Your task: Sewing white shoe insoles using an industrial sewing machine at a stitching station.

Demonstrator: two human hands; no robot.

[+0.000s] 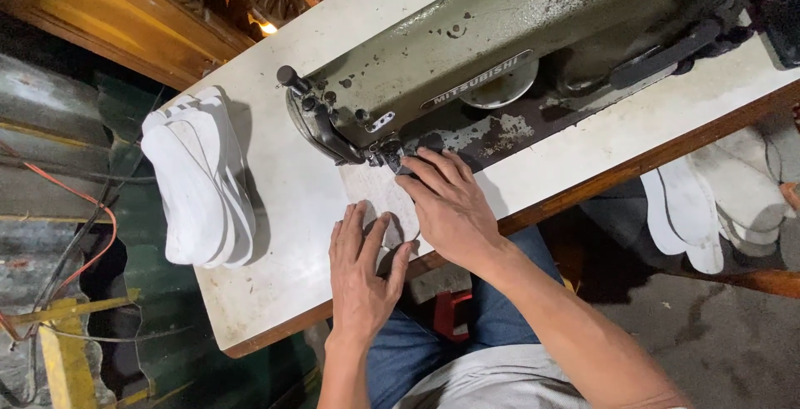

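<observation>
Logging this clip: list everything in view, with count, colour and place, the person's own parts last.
sewing machine: one, grey-green, worn, on the table's far side
table: one, white top, wood edge
flat piece: one, whitish, under the needle and both hands
stack of insoles: one pile, white, table's left end
loose insoles: several, white, low at right beyond the table
stool: one, red, partly hidden below the table
left hand: flat on the piece, near edge
right hand: flat on the piece, by the needle
</observation>
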